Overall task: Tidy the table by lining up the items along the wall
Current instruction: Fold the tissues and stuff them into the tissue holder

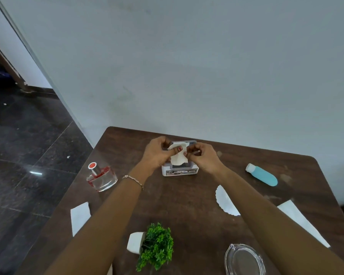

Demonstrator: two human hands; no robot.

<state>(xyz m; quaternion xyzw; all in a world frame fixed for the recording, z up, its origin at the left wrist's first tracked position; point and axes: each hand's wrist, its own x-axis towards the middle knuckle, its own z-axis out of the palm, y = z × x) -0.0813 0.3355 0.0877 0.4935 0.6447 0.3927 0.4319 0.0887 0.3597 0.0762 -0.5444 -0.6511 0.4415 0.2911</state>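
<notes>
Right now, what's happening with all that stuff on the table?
A person is tidying the brown table. The left hand and right hand both pinch a white tissue sticking out of a small tissue box that sits near the wall. The perfume bottle, the blue bottle lying on its side, the tipped-over little plant and the glass dish aren't lined up at the wall yet.

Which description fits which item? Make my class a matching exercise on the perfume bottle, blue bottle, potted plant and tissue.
Items:
1 perfume bottle
2 blue bottle
3 potted plant
4 tissue

Descriptions:
a pinched by the left hand and right hand
b tipped over, nearest the viewer
c upright, far left
d lying down, far right

Pairs: 1c, 2d, 3b, 4a
</notes>
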